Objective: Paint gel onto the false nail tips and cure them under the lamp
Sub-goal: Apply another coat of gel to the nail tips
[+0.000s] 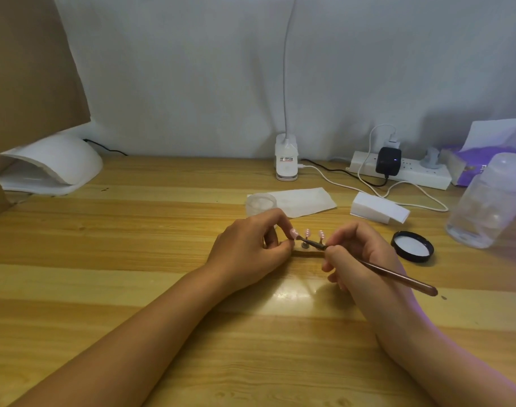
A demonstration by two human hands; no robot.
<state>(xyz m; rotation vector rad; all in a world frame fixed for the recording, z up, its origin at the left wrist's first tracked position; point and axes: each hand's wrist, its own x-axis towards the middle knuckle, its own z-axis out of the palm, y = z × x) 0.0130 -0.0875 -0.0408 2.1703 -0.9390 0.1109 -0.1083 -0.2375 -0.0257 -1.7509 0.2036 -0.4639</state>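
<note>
Three pink false nail tips stand on small pegs at the table's middle: the left tip (294,233), the middle tip (307,232) and the right tip (321,233). My left hand (250,248) pinches the peg under the left tip. My right hand (359,257) grips a brown brush (391,273), whose bristle end touches the left tip. A frosted gel jar (261,203) stands open behind my left hand. The white curing lamp (49,164) sits at the far left.
A black jar lid (412,246) lies right of my right hand. Behind are a paper sheet (303,201), a white block (378,212), a clip lamp base (286,161), a power strip (400,170) with cables, a clear plastic bottle (488,201) and a purple tissue pack (468,163).
</note>
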